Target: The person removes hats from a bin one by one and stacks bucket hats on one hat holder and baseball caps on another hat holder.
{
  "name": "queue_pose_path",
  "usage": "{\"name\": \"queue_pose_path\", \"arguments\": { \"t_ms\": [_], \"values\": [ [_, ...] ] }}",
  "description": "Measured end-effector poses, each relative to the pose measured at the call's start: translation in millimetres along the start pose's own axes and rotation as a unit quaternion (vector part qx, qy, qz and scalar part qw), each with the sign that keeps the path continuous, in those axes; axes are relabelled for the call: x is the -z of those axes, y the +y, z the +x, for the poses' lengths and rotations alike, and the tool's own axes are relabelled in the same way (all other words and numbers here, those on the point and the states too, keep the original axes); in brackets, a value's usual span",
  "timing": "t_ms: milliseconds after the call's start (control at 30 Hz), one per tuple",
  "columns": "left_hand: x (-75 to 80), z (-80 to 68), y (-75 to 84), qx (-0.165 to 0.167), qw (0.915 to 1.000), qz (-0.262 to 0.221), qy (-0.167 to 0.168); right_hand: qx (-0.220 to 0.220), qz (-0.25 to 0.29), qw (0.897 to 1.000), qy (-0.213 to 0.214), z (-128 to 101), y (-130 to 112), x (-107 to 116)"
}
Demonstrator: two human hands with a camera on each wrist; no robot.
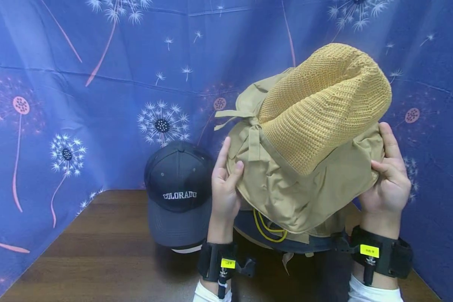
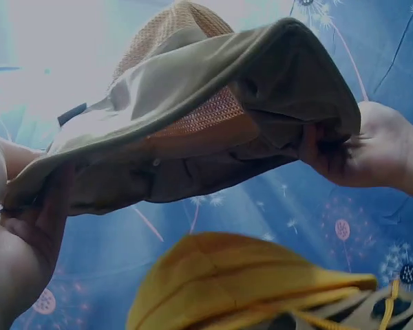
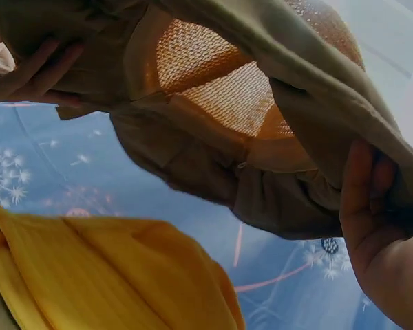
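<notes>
The sun hat [image 1: 309,138] hangs above the table [image 1: 109,256], right of the cap [image 1: 178,193].

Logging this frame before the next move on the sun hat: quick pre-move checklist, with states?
1. Left hand grips the brim of the khaki sun hat: ok.
2. Right hand pinches the opposite brim edge: ok.
3. Hat held off the wooden table, woven crown on top: ok.
4. Yellow hat lies directly below the lifted one; not touching it: ok.
5. Navy Colorado cap apart from the left hand: cannot tell, looks close.
6. Yellow cord free of the lifted hat: cannot tell.
</notes>
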State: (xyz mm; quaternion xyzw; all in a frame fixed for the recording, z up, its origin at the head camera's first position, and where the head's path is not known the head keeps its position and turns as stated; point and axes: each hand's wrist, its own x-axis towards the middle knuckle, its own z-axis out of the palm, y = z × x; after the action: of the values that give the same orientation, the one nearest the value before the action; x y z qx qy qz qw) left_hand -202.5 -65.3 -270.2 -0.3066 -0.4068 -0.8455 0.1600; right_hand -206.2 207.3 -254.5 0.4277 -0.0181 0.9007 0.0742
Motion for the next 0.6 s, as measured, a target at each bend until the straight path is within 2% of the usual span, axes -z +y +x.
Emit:
{"name": "queue_pose_path", "arguments": {
  "t_ms": [167,267,367,467,533,600],
  "values": [
    [8.1,6.9,-17.1,0.012,0.9988,0.044,-0.015,-0.028,0.038,0.999,0.008,8,-10,21],
    [14.2,11.2,-27.7,0.012,0.9964,0.083,-0.012,-0.05,0.045,0.998,0.014,12,-13,36],
    [16.1,13.3,-35.6,0.024,0.9952,0.095,0.001,-0.071,0.041,0.996,0.025,14,-16,50],
    [16.4,13.8,-41.5,0.059,0.992,0.104,0.041,-0.099,0.018,0.994,0.035,13,-20,64],
    [16.9,13.2,-44.2,0.094,0.9837,0.128,0.084,-0.119,0.0,0.991,0.053,11,-23,73],
    [17.6,12.2,-46.2,0.124,0.9712,0.157,0.129,-0.149,-0.031,0.985,0.08,9,-28,81]
  ]
}}
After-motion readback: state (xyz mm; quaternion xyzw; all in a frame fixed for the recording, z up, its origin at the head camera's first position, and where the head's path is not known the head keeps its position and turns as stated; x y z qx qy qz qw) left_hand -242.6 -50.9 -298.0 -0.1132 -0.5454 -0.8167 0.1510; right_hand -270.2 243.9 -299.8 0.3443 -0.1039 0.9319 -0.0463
